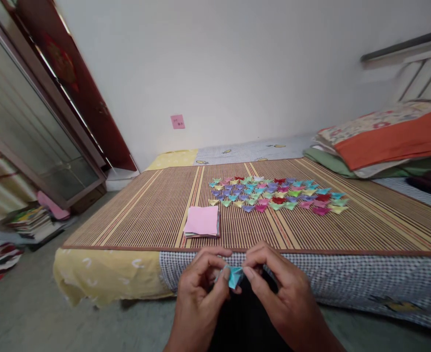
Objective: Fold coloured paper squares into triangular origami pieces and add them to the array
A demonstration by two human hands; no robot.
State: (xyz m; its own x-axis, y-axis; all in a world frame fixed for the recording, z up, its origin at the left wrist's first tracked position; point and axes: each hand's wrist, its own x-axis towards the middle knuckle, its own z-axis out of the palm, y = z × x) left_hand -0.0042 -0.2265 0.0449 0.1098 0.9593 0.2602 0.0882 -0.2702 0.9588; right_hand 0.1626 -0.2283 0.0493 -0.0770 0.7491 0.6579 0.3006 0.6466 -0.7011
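- one blue folded paper [235,277], between both hands, before the bed's [127,274] near edge in my view; long axis: i cannot tell.
- left hand [205,282]: nearer, thumb and fingers pinching its left side.
- right hand [279,283]: thumb and forefinger pinched narrow at its right tip.
- one pink-topped paper stack [202,221], on the mat [145,210], beyond the left hand.

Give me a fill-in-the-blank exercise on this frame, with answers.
The left hand and right hand hold a folded paper coloured ____.
On top, the paper stack is ____.
Colourful folded pieces lie on the striped ____.
A pink note is stuck to the ____.

Missing: light blue; pink; mat; wall.
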